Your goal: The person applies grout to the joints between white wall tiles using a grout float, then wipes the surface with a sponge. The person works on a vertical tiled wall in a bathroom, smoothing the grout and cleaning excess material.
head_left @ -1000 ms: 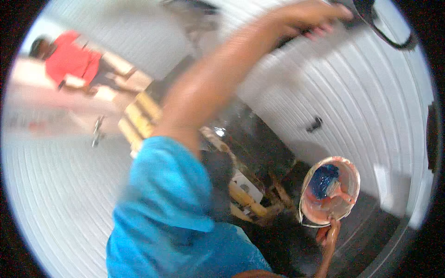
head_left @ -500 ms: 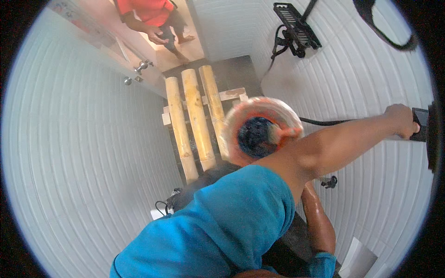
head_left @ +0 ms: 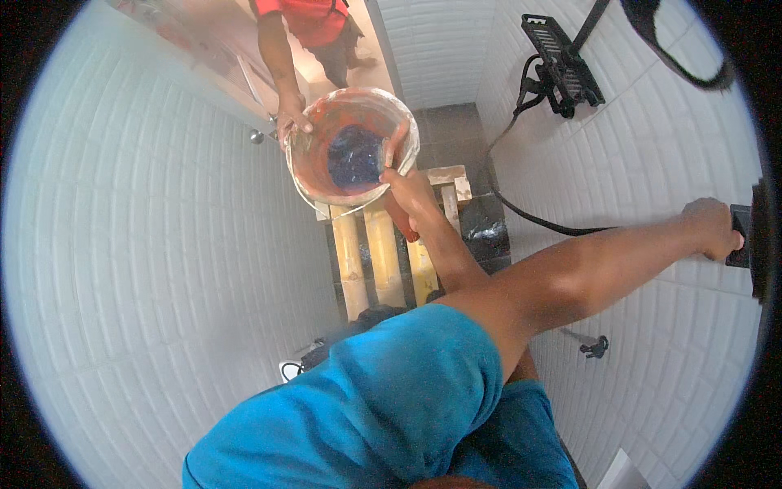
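My right hand (head_left: 401, 186) is closed on the near right rim of a white bucket (head_left: 314, 183), which is stained orange inside and has dark contents at its bottom. An orange tool handle (head_left: 397, 140) leans inside it near my fingers. On the bucket's left rim rests a co-worker's hand (head_left: 292, 121). My left arm crosses over my right one toward the right edge of the view. There my left hand (head_left: 707, 228) is wrapped round a black block-shaped object (head_left: 740, 236), only partly visible. The bucket's wire handle (head_left: 314, 204) hangs down its near side.
Under the bucket lie several bamboo poles (head_left: 350, 265) on wooden crosspieces (head_left: 448, 175). White ribbed tiles (head_left: 179, 269) line both sides. On the right wall are a black slotted shelf (head_left: 562, 65), a dark hose (head_left: 538, 220) and a small tap (head_left: 596, 348). A person in red (head_left: 314, 20) stands beyond.
The bucket has moved away from me and to the left, over the poles, with my right hand on its rim. The co-worker has reached in and touches it. My left hand stays put.
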Available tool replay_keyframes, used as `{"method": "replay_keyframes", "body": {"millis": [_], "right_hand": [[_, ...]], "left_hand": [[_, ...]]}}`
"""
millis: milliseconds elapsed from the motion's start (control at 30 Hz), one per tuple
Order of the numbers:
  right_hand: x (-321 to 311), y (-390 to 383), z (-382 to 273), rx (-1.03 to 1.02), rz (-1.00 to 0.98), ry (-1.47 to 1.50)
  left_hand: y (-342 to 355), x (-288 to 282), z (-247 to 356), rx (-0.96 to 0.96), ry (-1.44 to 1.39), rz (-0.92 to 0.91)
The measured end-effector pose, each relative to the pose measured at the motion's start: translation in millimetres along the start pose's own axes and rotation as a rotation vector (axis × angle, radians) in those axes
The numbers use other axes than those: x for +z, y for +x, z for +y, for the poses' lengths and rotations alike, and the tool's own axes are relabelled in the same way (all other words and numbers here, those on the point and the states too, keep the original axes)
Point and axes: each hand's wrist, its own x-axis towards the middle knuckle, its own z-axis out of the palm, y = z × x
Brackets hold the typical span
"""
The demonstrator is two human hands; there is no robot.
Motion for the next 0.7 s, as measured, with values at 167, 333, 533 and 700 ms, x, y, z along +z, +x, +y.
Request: {"method": "replay_keyframes", "body": {"millis": [167,333,533,700], "right_hand": [[6,-7,10,0.012,-0.028,0.269],[-21,-18,40,-0.010,0.063,0.383],[-35,-62,84,-0.108,0.182,0.487],[-39,-99,115,-0.211,0.308,0.530]], "left_hand": [[21,17,-31,0.134,0.052,-0.041],[18,0,-20,0.276,0.070,-0.206],[-39,-45,23,-0.019,-0.135,-0.263],[-104,27,24,0.123,-0.189,-0.367]]}}
